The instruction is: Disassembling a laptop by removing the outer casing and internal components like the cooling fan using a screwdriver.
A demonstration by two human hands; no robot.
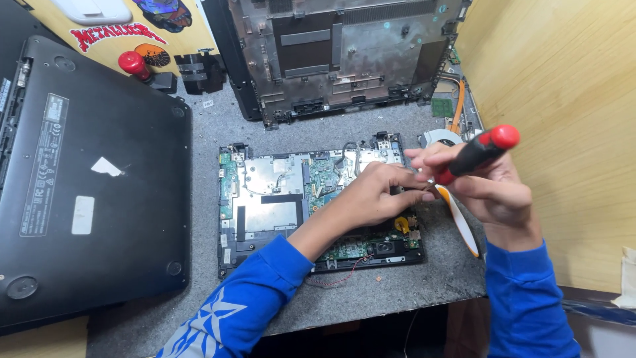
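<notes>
A laptop motherboard [278,199] with metal shielding and green circuit areas lies on the grey bench. My left hand [374,195] rests on its right part, fingers pinched together near the board's right edge; what they pinch is hidden. My right hand [493,189] grips a screwdriver [480,151] with a red and black handle, tilted, its tip pointing down-left toward the fingers of my left hand. An orange and white flat ribbon cable [462,229] hangs below my right hand.
A closed black laptop [93,179] lies bottom-up at left. An open laptop shell [338,56] leans at the back. Another red-handled screwdriver [136,64] lies at back left, a cooling fan [440,138] beside the board. A wooden wall [570,132] stands at right.
</notes>
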